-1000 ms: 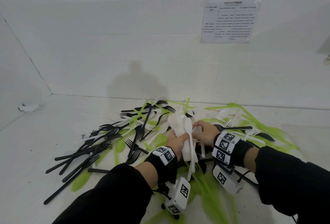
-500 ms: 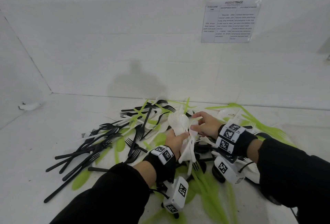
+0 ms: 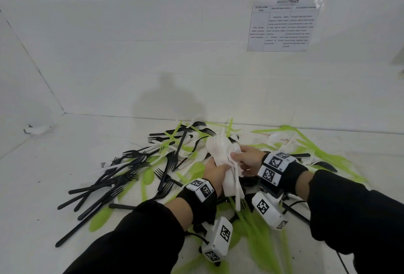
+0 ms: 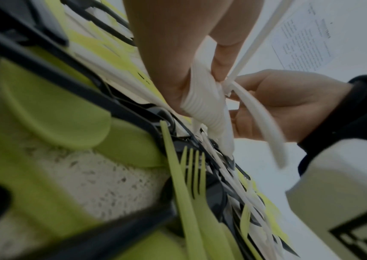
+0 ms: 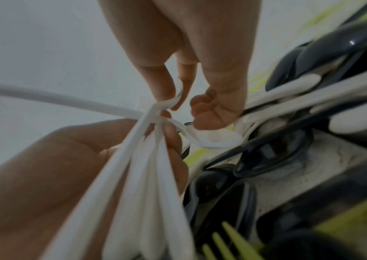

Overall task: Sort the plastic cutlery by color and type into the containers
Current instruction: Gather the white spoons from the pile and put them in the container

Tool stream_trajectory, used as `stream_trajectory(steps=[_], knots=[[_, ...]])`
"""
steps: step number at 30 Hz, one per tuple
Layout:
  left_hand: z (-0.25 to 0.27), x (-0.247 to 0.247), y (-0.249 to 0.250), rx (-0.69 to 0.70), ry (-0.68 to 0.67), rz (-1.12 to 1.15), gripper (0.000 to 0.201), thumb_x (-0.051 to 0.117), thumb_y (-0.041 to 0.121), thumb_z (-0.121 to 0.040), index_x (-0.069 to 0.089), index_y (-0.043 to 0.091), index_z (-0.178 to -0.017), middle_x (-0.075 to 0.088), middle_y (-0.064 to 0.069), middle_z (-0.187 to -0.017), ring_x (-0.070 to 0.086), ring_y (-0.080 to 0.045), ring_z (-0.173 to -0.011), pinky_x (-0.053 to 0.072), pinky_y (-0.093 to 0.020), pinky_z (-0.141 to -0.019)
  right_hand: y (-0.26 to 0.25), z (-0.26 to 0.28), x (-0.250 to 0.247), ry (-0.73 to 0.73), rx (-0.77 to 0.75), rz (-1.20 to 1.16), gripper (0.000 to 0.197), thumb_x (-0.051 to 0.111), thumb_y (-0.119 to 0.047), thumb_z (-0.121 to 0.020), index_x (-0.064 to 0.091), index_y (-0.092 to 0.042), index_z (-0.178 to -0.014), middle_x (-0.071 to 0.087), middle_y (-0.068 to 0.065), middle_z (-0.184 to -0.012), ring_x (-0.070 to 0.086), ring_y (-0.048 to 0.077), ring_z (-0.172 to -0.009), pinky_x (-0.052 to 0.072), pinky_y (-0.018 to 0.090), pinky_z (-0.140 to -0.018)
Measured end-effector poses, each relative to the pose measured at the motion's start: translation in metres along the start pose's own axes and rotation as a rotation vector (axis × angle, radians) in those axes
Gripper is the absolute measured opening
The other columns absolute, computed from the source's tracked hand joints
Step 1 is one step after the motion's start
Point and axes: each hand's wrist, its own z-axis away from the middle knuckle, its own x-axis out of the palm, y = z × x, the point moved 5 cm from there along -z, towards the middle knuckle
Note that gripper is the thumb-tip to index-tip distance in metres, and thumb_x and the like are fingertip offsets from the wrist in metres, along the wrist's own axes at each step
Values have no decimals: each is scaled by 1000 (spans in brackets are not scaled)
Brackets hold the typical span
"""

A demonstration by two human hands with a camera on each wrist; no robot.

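A white speckled tabletop (image 3: pixel 65 164) carries a jumbled heap — black forks (image 3: pixel 122 177) spread left of the left hand (image 3: pixel 215 172), green cutlery (image 3: pixel 323 149) beyond and beneath the right hand (image 3: pixel 249 160), white pieces mixed through.

Right hand (image 5: pixel 178 58) enters from top centre, fingertips pinching a white spoon (image 5: pixel 213 139) at its neck. Left hand (image 5: pixel 51 168), lower left, grips a bundle of white spoons (image 5: pixel 146 184). Black spoons (image 5: pixel 273 154) and white handles (image 5: pixel 324 98) piled right; green fork (image 5: pixel 229 246) at bottom.
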Motion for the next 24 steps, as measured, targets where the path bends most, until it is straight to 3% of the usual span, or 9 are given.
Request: stream_trajectory(steps=[3,7,11,14,16,20,21,24], knots=[[-1,-1,1,2,-15,-10,31,66,-6,-77,60,7,-105,67,-13,-94,65,-25,-80,56,-38,-71,2,2,3,-33,37,45,23,43,-22,-98,49,-17,-77,45,5,-67,38,14,-51,36,24,-56],[-3,-4,-1,-41,-6,1,34,57,-7,-84,56,0,-118,65,-23,-106,64,-30,-82,54,-41,-75,-6,2,-2,30,-123,75,24,50,-10,-94,53,-13,-71,46,7,-63,39,14,-49,32,25,-51],[-1,-5,0,-79,10,51,23,47,-3,-90,57,1,-110,65,-19,-94,64,-28,-73,56,-35,-61,-1,5,3,-6,-102,-10,21,44,-8,-96,54,-12,-78,51,8,-70,46,18,-58,39,28,-57],[2,-4,-2,-117,36,42,32,46,2,-92,53,0,-122,63,-26,-112,63,-40,-98,54,-43,-79,0,8,8,-35,-126,-67,20,39,-4,-97,53,-11,-85,52,7,-71,49,19,-60,44,28,-58],[5,-4,-3,-133,43,33,37,45,4,-92,50,0,-129,59,-28,-120,58,-42,-109,52,-45,-85,2,7,9,-56,-130,-80,21,38,-3,-98,53,-11,-87,54,7,-75,51,20,-65,45,31,-63],[4,-6,-4,-137,27,45,36,46,2,-93,51,-1,-128,60,-26,-121,61,-36,-97,52,-42,-81,2,5,10,-56,-112,-38,20,39,-3,-96,56,-12,-90,57,8,-81,55,21,-71,49,38,-75],[4,-7,-4,-137,23,36,36,46,1,-93,52,-1,-128,60,-26,-120,62,-35,-94,52,-41,-80,1,6,10,-64,-107,-34,19,39,-2,-95,55,-11,-93,57,7,-81,55,21,-71,49,37,-73],[4,-8,-4,-152,27,25,37,43,1,-92,51,-2,-128,58,-27,-121,61,-33,-92,51,-39,-79,-1,7,10,-78,-73,-72,20,39,3,-92,53,-11,-92,52,6,-74,50,17,-58,47,26,-53]])
